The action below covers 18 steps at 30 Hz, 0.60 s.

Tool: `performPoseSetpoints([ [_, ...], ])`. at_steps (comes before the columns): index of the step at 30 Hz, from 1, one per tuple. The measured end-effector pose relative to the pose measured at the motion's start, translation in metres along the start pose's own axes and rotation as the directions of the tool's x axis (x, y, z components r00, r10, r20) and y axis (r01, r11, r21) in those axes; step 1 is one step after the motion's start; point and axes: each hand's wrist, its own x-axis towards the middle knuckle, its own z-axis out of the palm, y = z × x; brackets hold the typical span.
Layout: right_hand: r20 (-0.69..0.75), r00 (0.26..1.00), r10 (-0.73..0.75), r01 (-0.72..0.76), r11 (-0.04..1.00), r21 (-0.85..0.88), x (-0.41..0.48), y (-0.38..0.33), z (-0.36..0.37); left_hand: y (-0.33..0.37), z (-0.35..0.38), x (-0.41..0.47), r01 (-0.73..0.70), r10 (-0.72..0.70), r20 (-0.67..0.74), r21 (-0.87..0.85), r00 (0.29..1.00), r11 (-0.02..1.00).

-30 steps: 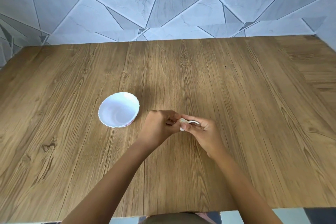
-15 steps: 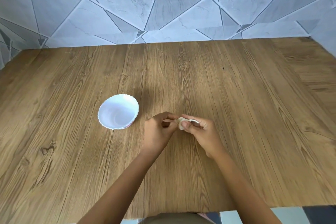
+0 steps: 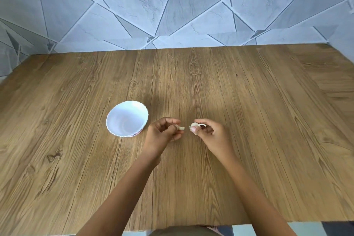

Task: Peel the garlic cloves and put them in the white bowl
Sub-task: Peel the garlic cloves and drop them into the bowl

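Garlic clove (image 3: 193, 126) up above the wooden counter (image 3: 249, 113), right of the white bowl (image 3: 127, 101), pinched in the fingertips of the right hand (image 3: 212, 136); left hand (image 3: 162, 134) just beside, between bowl and clove, apart from it, fingers curled, pinching a small pale piece (image 3: 181, 128).

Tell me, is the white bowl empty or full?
Empty: the white bowl shows only its bare white inside; nothing lies in it.
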Motion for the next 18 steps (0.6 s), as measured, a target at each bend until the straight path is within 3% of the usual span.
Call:
performPoseSetpoints([
  [8, 0.020, 0.953, -0.302, 0.287, 0.884, -0.370, 0.012, 0.004, 0.005, 0.003, -0.008, -0.012, 0.021, -0.023, -0.028, -0.050, 0.999, 0.999],
  [12, 0.103, 0.884, -0.455, 0.466, 0.848, -0.253, 0.004, -0.012, 0.001, 0.002, -0.010, -0.017, -0.009, 0.009, -0.045, 0.004, 0.999, 1.000],
  [18, 0.218, 0.885, -0.412, 0.447, 0.882, -0.149, 0.007, -0.017, 0.005, 0.005, -0.009, -0.027, -0.053, 0.058, -0.049, 0.106, 0.997, 0.993],
])
